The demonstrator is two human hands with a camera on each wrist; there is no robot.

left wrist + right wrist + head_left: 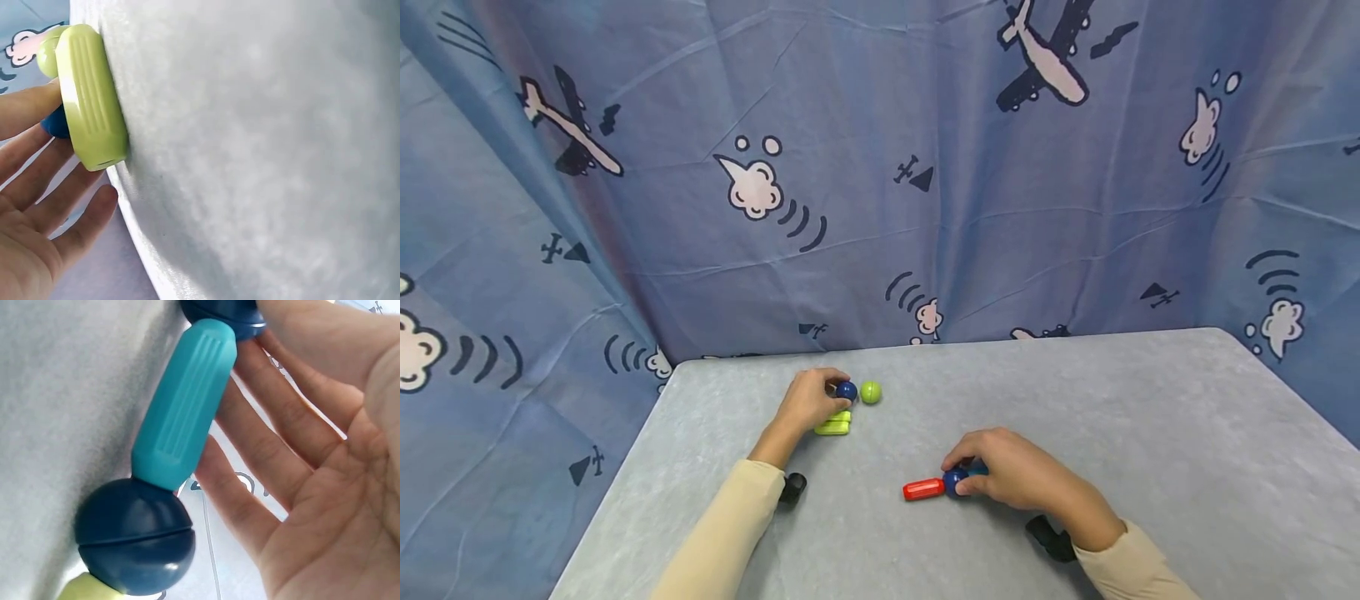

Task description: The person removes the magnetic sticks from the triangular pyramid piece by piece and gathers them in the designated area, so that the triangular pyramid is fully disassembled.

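At the back left of the table, my left hand (811, 398) pinches a dark blue ball (846, 391) between thumb and fingers. A lime green ball (871, 392) sits just right of it, and lime green rods (832, 428) lie below the hand. One ridged green rod (94, 100) hides part of the blue ball (56, 123) in the left wrist view. Nearer the front, my right hand (1011, 467) grips another dark blue ball (955, 482). A red rod (922, 489) points left from it. A teal rod (184, 406) runs from it to a second blue ball (135, 536), with a yellow-green piece (90, 588) beyond.
A pale grey cloth covers the table (880, 542). Behind it hangs a blue curtain (865, 275) printed with planes and clouds. Black wrist cameras (1051, 538) sit under both wrists, close to the tabletop.
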